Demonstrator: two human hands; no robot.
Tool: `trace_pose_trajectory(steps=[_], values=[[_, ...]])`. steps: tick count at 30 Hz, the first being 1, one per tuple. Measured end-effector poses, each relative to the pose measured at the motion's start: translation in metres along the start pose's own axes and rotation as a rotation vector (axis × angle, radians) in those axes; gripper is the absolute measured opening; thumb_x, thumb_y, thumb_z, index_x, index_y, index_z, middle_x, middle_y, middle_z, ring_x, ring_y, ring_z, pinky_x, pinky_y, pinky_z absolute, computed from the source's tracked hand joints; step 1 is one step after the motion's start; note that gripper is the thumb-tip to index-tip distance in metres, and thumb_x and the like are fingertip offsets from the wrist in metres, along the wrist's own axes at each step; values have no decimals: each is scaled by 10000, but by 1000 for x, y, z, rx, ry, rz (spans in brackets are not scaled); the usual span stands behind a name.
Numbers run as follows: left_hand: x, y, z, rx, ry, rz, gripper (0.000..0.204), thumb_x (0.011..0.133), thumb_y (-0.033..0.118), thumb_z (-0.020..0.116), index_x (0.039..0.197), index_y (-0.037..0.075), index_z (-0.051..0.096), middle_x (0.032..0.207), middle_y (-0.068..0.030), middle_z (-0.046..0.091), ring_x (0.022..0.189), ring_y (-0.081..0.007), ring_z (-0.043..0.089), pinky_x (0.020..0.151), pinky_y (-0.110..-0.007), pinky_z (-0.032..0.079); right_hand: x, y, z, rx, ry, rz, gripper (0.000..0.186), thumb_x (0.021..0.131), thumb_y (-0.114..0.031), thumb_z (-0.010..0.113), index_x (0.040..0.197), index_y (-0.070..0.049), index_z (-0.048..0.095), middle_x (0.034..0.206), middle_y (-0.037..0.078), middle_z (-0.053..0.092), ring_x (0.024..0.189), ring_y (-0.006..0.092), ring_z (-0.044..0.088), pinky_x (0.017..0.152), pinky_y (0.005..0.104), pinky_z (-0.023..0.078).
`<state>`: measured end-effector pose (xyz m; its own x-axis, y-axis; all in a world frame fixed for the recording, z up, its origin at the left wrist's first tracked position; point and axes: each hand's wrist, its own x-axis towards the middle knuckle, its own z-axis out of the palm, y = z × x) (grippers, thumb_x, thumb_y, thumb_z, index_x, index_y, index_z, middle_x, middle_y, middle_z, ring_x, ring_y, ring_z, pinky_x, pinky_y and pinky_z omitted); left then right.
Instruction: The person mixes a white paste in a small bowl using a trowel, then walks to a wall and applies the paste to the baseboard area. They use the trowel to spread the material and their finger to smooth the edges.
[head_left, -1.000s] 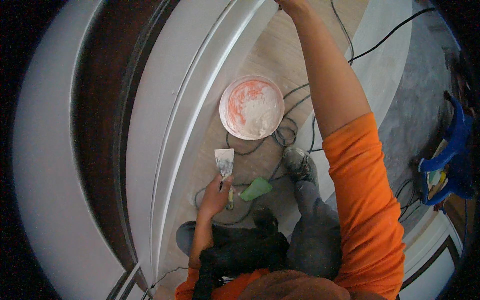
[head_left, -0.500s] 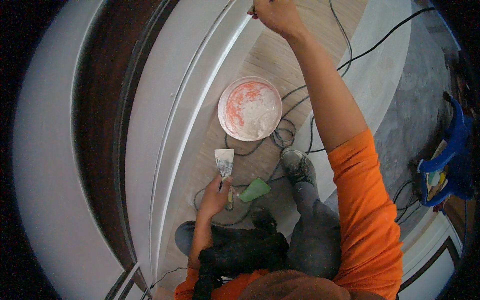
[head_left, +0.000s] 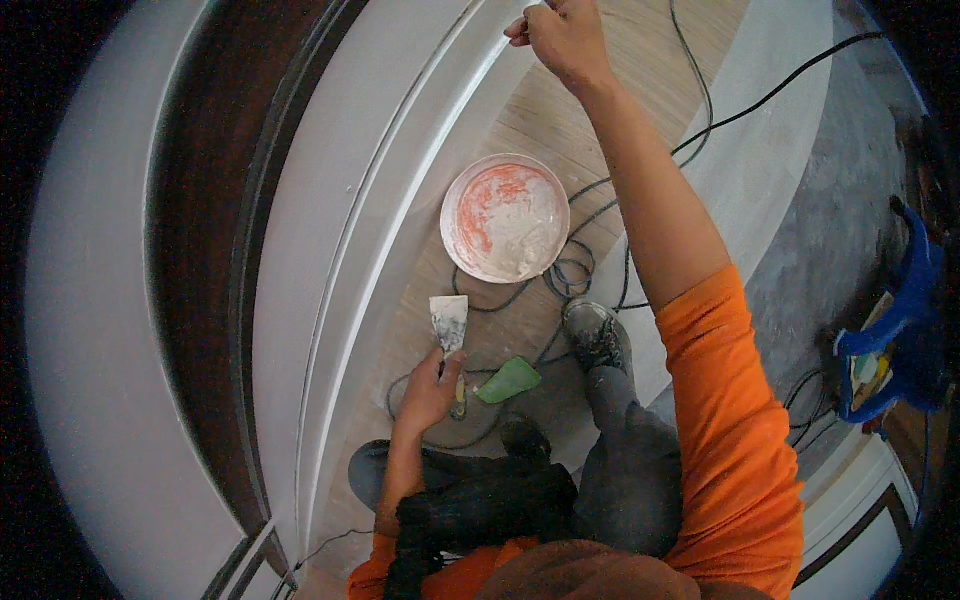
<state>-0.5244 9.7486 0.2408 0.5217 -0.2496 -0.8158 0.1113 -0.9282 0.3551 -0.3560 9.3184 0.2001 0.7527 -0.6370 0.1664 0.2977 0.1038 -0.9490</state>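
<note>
My left hand (head_left: 428,392) is closed round the handle of a putty knife (head_left: 449,318), whose wide blade points away from me and is smeared with white filler. My right arm stretches far forward, and my right hand (head_left: 568,42) is at the top edge of the view beside the white baseboard (head_left: 428,148). Its fingers are curled in; whatever they hold, if anything, is hidden. Between the two hands a round pan (head_left: 505,218) stands on the floor, with white filler and an orange-red smear inside. A green scraper-like piece (head_left: 508,380) lies right of my left hand.
Dark cables (head_left: 568,272) loop over the wood-look floor (head_left: 545,125) beside the pan and around my shoe (head_left: 596,334). A pale strip (head_left: 775,150) of floor covering runs along the right. Farther right stands a blue container (head_left: 890,340) with things in it. The wall (head_left: 330,130) rises at left.
My right hand appears slightly lower in the view, still by the baseboard, with more of its fingers showing. The pan and floor have shifted slightly right in view; my left hand keeps the putty knife.
</note>
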Motion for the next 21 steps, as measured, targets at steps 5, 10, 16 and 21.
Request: trace_pose_trajectory(steps=[5,10,16,21], values=[[5,-13,6,-33,19,92,529,1066,426,521,1306,-38,603,1237,-282,674,1173,-415,644,1015,-456,476,0,6,-5,64,77,-26,609,858,76,435,1446,9,293,1470,339,479,666,196,685,546,298,562],[1,-7,4,-52,26,88,471,1071,386,520,1291,-20,613,1200,-263,689,1138,-407,652,994,-460,480,-9,-27,16,-216,4,-84,616,846,59,463,1437,38,292,1393,372,533,761,287,728,632,371,592],[1,-9,8,-34,118,182,367,1069,338,548,1106,-20,616,941,-221,703,860,-323,682,813,-422,510,-24,-9,45,-591,82,-404,807,804,74,484,1546,37,170,1230,439,579,983,565,654,887,563,534],[-4,-1,0,34,42,51,549,1058,462,525,1297,-25,610,1255,-301,652,1198,-431,621,1032,-461,464,-56,-34,66,-638,-36,-125,877,811,58,525,1570,65,84,1182,445,596,945,557,659,818,564,543]])
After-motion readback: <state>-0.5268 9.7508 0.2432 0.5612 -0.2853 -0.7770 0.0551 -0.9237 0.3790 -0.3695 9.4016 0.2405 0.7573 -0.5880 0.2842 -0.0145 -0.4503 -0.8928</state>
